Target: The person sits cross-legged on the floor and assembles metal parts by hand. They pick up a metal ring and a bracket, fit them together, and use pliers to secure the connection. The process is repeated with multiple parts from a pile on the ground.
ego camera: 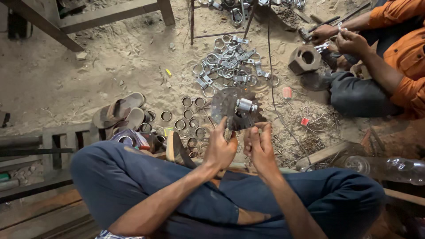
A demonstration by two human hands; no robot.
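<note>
Your left hand (220, 148) and right hand (259, 144) both pinch the toothed steel disc (230, 108) by its lower rim. It looks stiff, weighty and sharp-edged, so grip between teeth, clear of the hub (245, 105).

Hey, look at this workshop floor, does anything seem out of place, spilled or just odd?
Nothing looks broken. The metal clamps lie in a tangled heap on the sandy floor, while the short rings stand loosely in rows. A pair of sandals lies among the parts. Both hands, left and right, hold a toothed disc.
</note>
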